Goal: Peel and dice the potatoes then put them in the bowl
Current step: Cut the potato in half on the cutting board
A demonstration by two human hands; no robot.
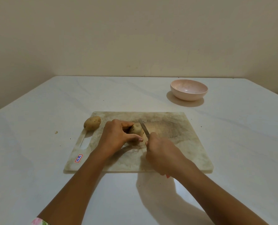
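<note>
A person's left hand (pixel 117 135) grips a pale, rounded potato (pixel 135 129) near the middle of a worn, marbled rectangular cutting board (pixel 175 143), fingers and thumb curled around it. The right hand (pixel 161 153), at four o'clock from the potato, is wrapped around the handle of a narrow steel-bladed knife (pixel 144 127), whose blade lies against the potato's right side. A second, unpeeled brown potato (pixel 92 123) sits at the board's ten o'clock corner. A pale pink round bowl (pixel 189 91) stands well apart at one o'clock on the white table (pixel 37 119). A red-bordered sticker (pixel 78 158) marks the board's eight o'clock corner.
</note>
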